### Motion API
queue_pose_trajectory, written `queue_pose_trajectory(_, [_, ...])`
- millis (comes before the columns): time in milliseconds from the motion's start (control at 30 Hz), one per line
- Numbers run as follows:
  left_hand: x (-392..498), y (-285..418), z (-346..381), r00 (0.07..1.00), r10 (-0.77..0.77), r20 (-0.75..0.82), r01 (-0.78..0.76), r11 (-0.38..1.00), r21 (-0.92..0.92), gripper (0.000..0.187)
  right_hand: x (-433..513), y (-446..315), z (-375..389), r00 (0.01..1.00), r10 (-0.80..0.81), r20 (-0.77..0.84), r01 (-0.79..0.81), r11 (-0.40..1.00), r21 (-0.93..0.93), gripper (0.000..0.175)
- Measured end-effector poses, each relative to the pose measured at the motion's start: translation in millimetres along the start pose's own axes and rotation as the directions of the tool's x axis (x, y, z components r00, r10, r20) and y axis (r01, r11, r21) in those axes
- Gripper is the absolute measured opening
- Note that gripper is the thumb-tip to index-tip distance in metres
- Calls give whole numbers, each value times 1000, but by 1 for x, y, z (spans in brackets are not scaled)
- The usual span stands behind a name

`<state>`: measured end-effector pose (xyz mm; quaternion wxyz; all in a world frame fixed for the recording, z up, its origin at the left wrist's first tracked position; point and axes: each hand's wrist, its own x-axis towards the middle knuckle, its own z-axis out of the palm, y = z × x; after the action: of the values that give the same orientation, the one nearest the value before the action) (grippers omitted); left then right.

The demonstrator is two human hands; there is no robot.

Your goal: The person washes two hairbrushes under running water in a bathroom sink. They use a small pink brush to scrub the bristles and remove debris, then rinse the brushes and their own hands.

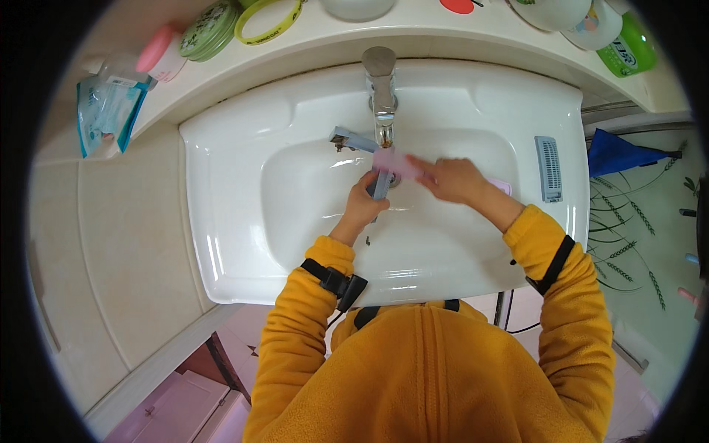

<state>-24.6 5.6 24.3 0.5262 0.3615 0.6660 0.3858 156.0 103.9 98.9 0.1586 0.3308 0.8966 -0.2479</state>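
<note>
My left hand [363, 206] grips a grey-blue plastic frame [380, 187] over the white washbasin [310, 221], just below the chrome faucet [382, 91]. A similar grey-blue piece [354, 138] with dark dirt on its edge slants to the left of the spout; I cannot tell whether it is joined to the frame. My right hand [457, 180] holds a blurred pink tool [397, 163], likely a brush, against the frame's upper end. Behind my right wrist a pink item [500, 186] shows in part. Dark debris [368, 241] lies in the basin.
A slotted grey plastic filter cover [549, 169] rests on the basin's right rim. On the shelf [310, 41] above stand a pink-lidded jar [160, 52], green tins [209, 30], a yellow wristband [268, 39] and a green bottle [628, 50]. A blue cloth [617, 154] hangs at right.
</note>
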Motion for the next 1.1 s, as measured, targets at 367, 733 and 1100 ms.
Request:
queue_pose_trajectory(367, [5,22,-2,957,-213,195,279,503,-818,40,3,2,-6,960,95,-262,-1,942,336,44])
queue_pose_trajectory(733, [23,14,22,926,-328,187,268,219,-938,47,-1,-19,31,950,208,-233,-29,803,596,45])
queue_pose_trajectory(1100, [18,25,-9,960,-140,243,259,109,-960,51,-13,-17,44,928,-29,-372,97,981,167,48])
